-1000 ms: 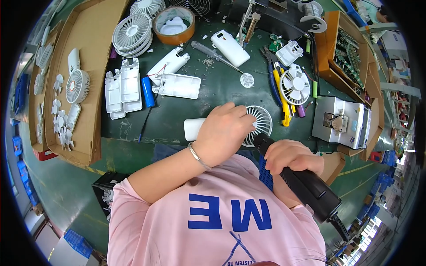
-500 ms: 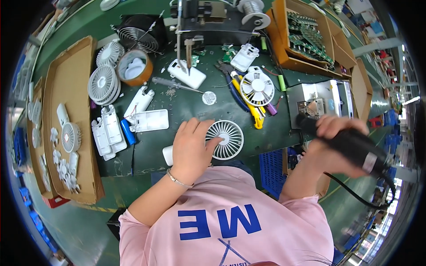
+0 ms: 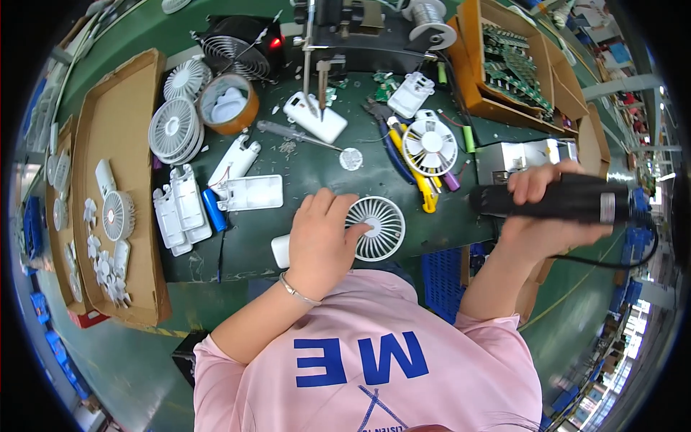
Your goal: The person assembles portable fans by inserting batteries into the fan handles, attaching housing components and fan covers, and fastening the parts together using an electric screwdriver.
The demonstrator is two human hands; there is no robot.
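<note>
Head view, looking down on a green bench crowded with parts. At upper left, a cardboard tray carries small white pieces, and beside it lie stacked round grilles and a tape roll. White housings, a blue cell and a flat white cover sit left of centre. A screwdriver lies above centre, its tip at a small disc. At upper centre stands a black fixture with a white fan body under it. Right of centre lie a second fan head, yellow-handled pliers and a purple cell. Cardboard boxes of circuit boards fill the upper right.

The left hand, just below centre, lies flat on a white fan; its fingers are spread slightly and press the left part of the round ribbed grille, covering much of the handle, whose end shows at the wrist side. The right hand, at the right edge, is clamped round a black power driver, held level off the bench edge well apart from the fan, its cord trailing to lower right.

The fan lies face up at the near edge of the bench, grille round, white, with radial ribs.
</note>
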